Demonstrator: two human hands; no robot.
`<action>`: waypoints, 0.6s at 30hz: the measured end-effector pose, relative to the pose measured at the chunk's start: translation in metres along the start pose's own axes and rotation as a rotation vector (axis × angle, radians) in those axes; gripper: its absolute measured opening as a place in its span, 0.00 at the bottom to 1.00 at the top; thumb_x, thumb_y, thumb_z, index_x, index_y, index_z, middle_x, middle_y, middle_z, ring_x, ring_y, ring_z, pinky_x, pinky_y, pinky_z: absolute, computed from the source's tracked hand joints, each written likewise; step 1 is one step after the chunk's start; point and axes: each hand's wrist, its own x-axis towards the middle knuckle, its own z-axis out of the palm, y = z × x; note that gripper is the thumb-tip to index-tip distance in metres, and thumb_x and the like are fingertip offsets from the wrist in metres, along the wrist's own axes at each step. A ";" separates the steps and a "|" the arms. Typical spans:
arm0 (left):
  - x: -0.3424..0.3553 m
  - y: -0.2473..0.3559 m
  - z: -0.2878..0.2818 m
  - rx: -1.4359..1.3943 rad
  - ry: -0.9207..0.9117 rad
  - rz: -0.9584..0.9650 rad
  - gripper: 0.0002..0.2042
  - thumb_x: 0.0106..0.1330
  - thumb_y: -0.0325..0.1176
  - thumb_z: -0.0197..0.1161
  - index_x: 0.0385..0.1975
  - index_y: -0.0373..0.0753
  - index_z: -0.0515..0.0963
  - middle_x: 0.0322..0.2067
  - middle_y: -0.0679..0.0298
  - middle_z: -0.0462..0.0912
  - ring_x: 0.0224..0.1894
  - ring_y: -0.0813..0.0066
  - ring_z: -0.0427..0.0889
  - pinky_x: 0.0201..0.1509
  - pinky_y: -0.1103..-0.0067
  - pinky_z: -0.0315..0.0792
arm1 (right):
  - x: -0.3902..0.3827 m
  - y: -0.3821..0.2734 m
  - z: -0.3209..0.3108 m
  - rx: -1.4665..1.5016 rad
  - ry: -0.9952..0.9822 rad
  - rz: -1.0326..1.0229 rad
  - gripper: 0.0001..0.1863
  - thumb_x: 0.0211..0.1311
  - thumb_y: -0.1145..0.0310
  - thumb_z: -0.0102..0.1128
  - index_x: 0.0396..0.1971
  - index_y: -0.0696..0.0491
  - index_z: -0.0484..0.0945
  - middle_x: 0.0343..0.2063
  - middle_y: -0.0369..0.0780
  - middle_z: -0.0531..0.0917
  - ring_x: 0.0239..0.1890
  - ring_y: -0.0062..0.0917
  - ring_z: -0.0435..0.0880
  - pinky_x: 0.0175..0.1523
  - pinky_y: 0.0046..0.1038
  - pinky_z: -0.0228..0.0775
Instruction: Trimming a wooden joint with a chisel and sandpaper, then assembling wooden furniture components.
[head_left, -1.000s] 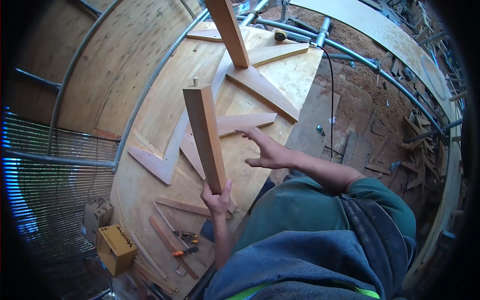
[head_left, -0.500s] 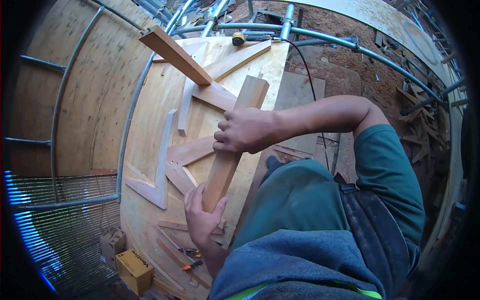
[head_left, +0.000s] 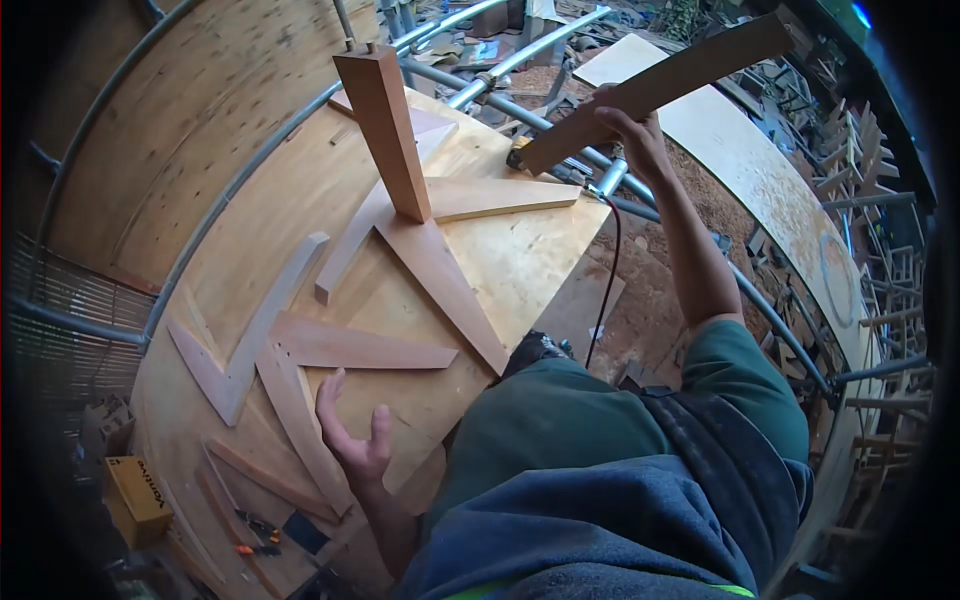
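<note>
My right hand [head_left: 635, 130] is raised at the far right, closed around a long tapered wooden post [head_left: 680, 85], which tilts up to the right above the tubing. Low over the near edge of the plywood table, my left hand [head_left: 357, 440] is open, thumb and fingers apart, beside a V-shaped wooden piece [head_left: 300, 400]. A second tapered post [head_left: 388, 140], with dowel pegs on its upper end, stands upright on a flat angled wooden frame [head_left: 440, 270]. Another V-shaped piece [head_left: 255, 340] lies to the left.
Metal tubing [head_left: 480, 85] runs past the table [head_left: 530, 250]. A yellow-black power tool [head_left: 518, 152] is partly hidden behind the held post. A red cable [head_left: 612, 260] hangs at the right corner. Orange-handled pliers [head_left: 258, 548], wood strips [head_left: 270, 478] and a yellow box [head_left: 135, 500] are lower left.
My right hand has lifted the post from over the table, up and to the right. My left hand has let go of its lower end. The view has shifted too.
</note>
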 end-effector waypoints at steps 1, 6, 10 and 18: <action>0.001 0.003 0.020 0.104 -0.063 -0.066 0.37 0.64 0.39 0.70 0.69 0.28 0.63 0.61 0.44 0.75 0.64 0.50 0.74 0.70 0.60 0.65 | 0.029 0.014 0.004 0.037 0.026 -0.010 0.21 0.65 0.67 0.69 0.54 0.59 0.77 0.45 0.44 0.85 0.47 0.33 0.88 0.52 0.36 0.85; -0.014 0.017 0.123 0.082 0.020 -0.410 0.34 0.61 0.31 0.72 0.67 0.31 0.66 0.57 0.47 0.80 0.59 0.55 0.80 0.65 0.64 0.71 | 0.152 0.115 0.045 -0.104 -0.142 -0.020 0.20 0.63 0.61 0.73 0.45 0.62 0.85 0.38 0.44 0.89 0.40 0.28 0.90 0.43 0.30 0.87; -0.024 0.021 0.186 0.077 -0.009 -0.554 0.31 0.61 0.29 0.71 0.65 0.30 0.68 0.55 0.48 0.82 0.56 0.56 0.83 0.63 0.65 0.74 | 0.205 0.184 0.101 0.020 -0.286 0.015 0.20 0.61 0.62 0.74 0.46 0.62 0.85 0.39 0.44 0.89 0.39 0.28 0.90 0.44 0.31 0.86; -0.022 0.032 0.249 0.156 -0.027 -0.731 0.30 0.62 0.32 0.72 0.63 0.32 0.71 0.52 0.46 0.83 0.57 0.54 0.83 0.63 0.65 0.75 | 0.269 0.293 0.152 0.085 -0.358 0.094 0.18 0.60 0.65 0.75 0.44 0.63 0.85 0.40 0.43 0.89 0.39 0.27 0.90 0.43 0.30 0.85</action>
